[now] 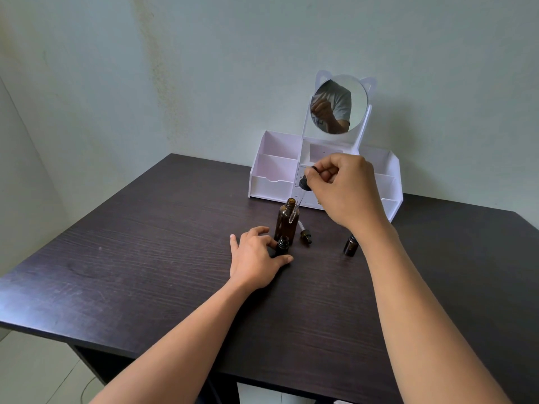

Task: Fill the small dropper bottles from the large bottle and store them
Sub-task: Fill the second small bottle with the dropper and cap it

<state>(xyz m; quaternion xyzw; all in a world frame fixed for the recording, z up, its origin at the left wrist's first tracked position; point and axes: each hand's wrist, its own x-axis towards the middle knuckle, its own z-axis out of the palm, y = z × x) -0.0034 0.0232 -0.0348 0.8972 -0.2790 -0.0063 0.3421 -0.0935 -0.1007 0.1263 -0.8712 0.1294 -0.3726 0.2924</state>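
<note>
Holding a dropper (pixel 300 196) by its black bulb, the right hand (pixel 344 188) pinches it above the open large bottle (pixel 286 221); the glass tip sits in front of the bottle's shoulder, outside the neck, tilted. Left hand (pixel 256 258) rests on the surface (pixel 145 258), its grip closed loosely around an open small bottle (pixel 283 246) just in front of the large one.

A second dropper (pixel 304 234) lies flat on the surface beside the large bottle. Another small bottle (pixel 350 246) stands near the right wrist, partly hidden. The white organizer (pixel 274 173) with the mirror (pixel 339 103) stands behind, its compartments looking empty.

Risks, as judged:
- Squeezing the bulb early drips liquid onto the surface, missing the narrow small neck.
- Tilted glass tip may knock the small bottle's rim; loose left grip could let it tip.
- Right forearm passes close over the other small bottle and may topple it.
- The lying dropper can roll.

Liquid in the pipette: cannot tell.
</note>
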